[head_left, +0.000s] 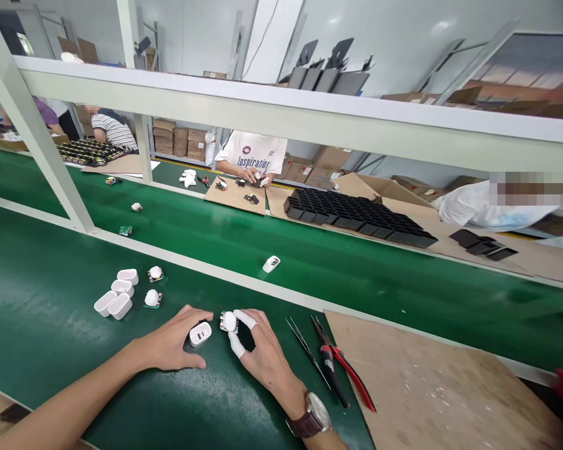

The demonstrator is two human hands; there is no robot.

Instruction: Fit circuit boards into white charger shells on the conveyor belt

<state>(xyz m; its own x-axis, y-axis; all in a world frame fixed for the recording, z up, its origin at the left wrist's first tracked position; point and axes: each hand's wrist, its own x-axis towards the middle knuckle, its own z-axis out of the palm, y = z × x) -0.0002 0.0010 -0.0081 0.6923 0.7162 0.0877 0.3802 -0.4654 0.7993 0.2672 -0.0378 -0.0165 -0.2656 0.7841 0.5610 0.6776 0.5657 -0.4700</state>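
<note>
My left hand (178, 340) rests on the green bench, thumb and fingers spread around a white charger housing (200, 335) without closing on it. Slots show on the housing's upper face. Just to the right, my right hand (260, 347) wears white finger cots on thumb and forefinger. They pinch a small circuit board with a white blob on it (228, 322). Two similar circuit boards, the nearer one (152, 299) and the farther one (156, 273), lie farther left. Beside them several white open housings (121, 305) are grouped together.
Tweezers (308, 353) and red-black pliers (338, 362) lie right of my right hand, by a brown board (431, 381). A charger (271, 264) sits on the green belt (206, 231) beyond the rail. Across it, a co-worker (252, 156) handles parts near black cases (356, 215).
</note>
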